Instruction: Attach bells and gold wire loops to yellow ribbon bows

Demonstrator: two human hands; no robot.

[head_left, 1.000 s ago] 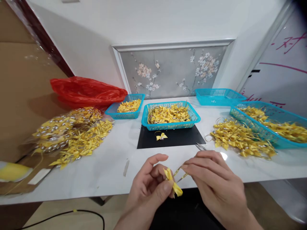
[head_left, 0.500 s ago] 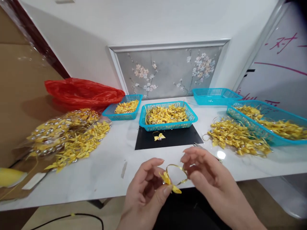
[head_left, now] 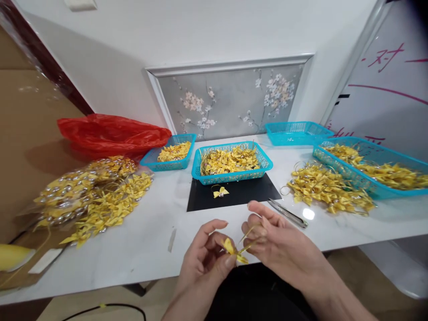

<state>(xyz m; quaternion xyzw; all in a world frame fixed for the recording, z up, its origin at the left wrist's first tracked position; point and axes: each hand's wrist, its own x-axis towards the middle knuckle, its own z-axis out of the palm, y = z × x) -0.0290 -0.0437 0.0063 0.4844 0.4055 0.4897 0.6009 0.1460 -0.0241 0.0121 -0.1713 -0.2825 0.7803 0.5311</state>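
White marble-look table (head_left: 147, 240) runs across in front of you, against a white wall with a grey blossom panel (head_left: 230, 102) at 12 o'clock. At 9 o'clock a red bag (head_left: 110, 133) lies behind a clear bag of bows (head_left: 83, 196). Moving right, a small basket (head_left: 169, 154) and a middle basket (head_left: 230, 162) hold more bows; just before the middle one a black mat (head_left: 244, 196) carries a single bow (head_left: 220, 192). At 6 o'clock your left hand (head_left: 203, 263) pinches a yellow bow (head_left: 234, 249) between thumb and forefinger, over the table's near edge. Your right hand (head_left: 281, 249) touches it, fingers closed narrowly on the bow's gold wire (head_left: 249, 232). Tweezers (head_left: 287, 213) lie just beyond that hand. At 2 o'clock sit a loose pile (head_left: 329, 189), an empty-looking basket (head_left: 296, 132) and a long basket (head_left: 371, 167). The board (head_left: 388, 93) at 3 o'clock bears pink handwriting; you cannot read it.
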